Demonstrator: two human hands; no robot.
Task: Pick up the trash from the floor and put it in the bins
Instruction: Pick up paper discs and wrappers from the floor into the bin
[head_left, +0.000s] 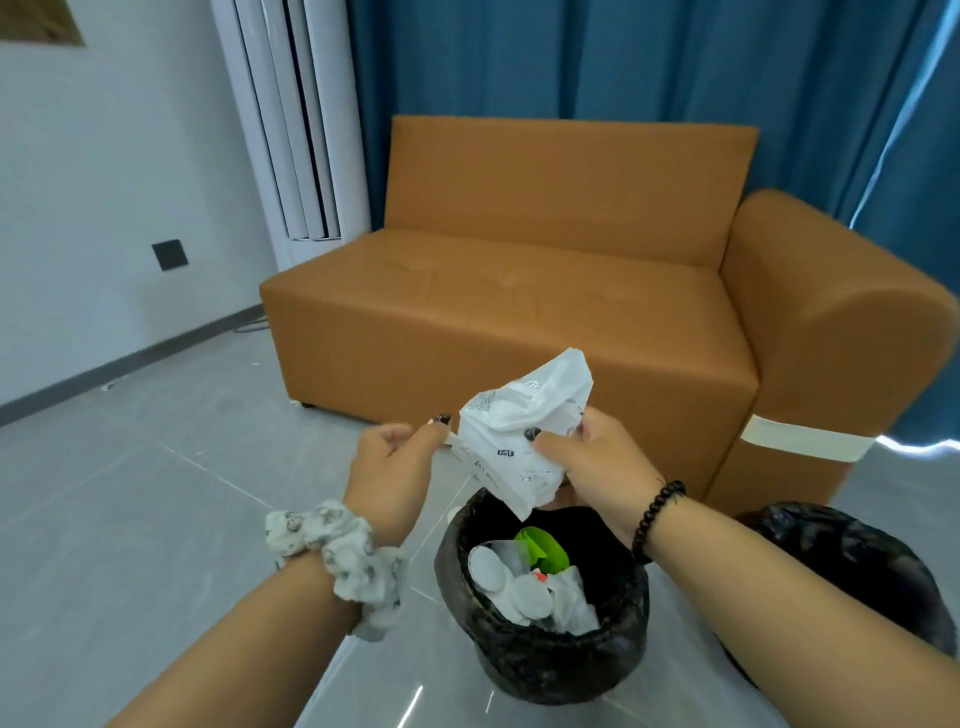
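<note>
A crumpled white plastic wrapper (519, 431) with black print hangs just above a small bin lined with a black bag (540, 660). My right hand (597, 462) grips the wrapper's right side, thumb pressed on its front. My left hand (395, 462) pinches the wrapper's left edge with its fingertips. Inside the bin lie white round lids, clear plastic and a green piece (545, 548). A second bin with a black bag (852, 561) stands to the right, partly hidden behind my right forearm.
An orange sofa (519, 291) stands right behind the bins, its armrest (831, 332) at the right with white tape. Grey tiled floor (156, 493) stretches to the left. A white standing air conditioner (291, 119) and blue curtains (623, 57) are at the back.
</note>
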